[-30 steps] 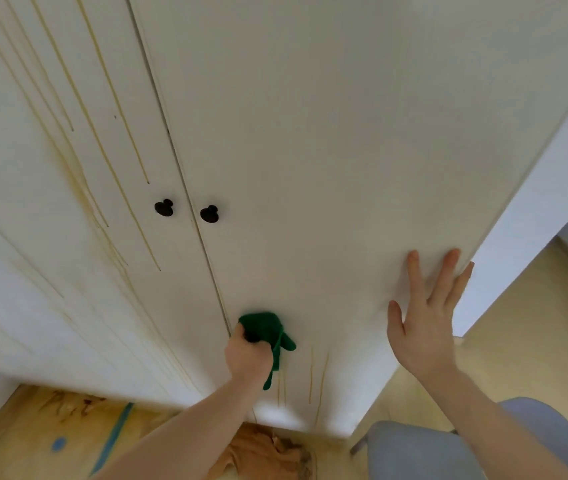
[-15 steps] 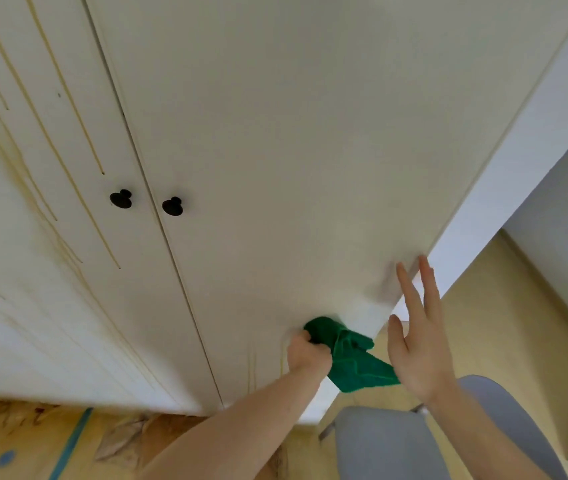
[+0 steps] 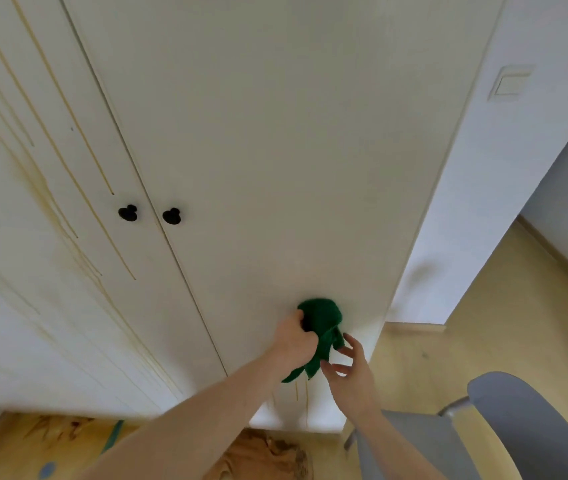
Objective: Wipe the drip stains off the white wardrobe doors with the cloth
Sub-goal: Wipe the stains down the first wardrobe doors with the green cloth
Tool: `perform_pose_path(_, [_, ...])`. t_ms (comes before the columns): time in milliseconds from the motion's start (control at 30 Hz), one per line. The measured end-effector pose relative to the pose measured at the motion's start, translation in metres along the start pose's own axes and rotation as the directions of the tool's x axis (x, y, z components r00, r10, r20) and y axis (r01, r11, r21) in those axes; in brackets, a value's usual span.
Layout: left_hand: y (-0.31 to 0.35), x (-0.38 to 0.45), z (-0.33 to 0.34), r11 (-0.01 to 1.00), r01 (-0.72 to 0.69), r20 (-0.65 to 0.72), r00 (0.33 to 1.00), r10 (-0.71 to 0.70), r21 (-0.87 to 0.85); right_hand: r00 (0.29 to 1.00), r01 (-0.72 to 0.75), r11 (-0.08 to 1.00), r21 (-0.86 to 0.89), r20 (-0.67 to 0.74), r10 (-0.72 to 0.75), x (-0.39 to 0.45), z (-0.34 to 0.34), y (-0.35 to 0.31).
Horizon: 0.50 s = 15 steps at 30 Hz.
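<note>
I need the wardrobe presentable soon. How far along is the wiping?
The right-hand white wardrobe door looks mostly clean. The left hand presses the crumpled green cloth low on it, above a few short yellowish drips. The long drip streaks on the left door remain.

Two bare forearms in view, no sleeves visible up to the frame's bottom edge; left hand [image 3: 294, 339] and right hand [image 3: 352, 370] both bare, no gloves; no rings, watch or wristbands visible; nails look short, unpainted.
</note>
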State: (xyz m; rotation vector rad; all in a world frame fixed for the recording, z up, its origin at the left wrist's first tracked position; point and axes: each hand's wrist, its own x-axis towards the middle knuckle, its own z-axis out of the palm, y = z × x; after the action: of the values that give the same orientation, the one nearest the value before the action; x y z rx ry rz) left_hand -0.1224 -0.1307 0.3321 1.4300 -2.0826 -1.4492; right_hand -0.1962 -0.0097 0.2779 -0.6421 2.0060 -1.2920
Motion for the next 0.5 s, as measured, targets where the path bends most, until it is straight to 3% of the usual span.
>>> perform_pose_path(133, [0.026, 0.0, 0.009, 0.974, -0.183, 0.282, 0.949, 0.138, 0.137, 0.98, -0.044, 0.991, 0.125, -0.187, 0.067, 0.012, -0.008, -0.006])
perform_pose_path(267, [0.028, 0.006, -0.009, 0.962, -0.254, 0.444, 0.877, 0.185, 0.101, 0.949, -0.079, 0.975, 0.207, -0.284, 0.137, 0.025, -0.021, -0.009])
perform_pose_path(333, [0.018, 0.004, -0.038, 0.939, -0.314, 0.423, 0.876, 0.23, 0.141, 0.923, -0.098, 0.966, 0.238, -0.342, 0.178, 0.03, -0.022, -0.013])
perform_pose_path(433, [-0.013, 0.002, -0.104, 0.847, -0.451, 0.254, 0.886, 0.388, 0.28, 0.845, -0.147, 0.922, 0.358, -0.439, 0.305, 0.035, -0.011, -0.019])
perform_pose_path(500, [-0.034, 0.003, -0.146, 0.823, -0.472, 0.172, 0.882, 0.439, 0.316, 0.804, -0.146, 0.942, 0.303, -0.518, 0.291, 0.034, 0.007, -0.022])
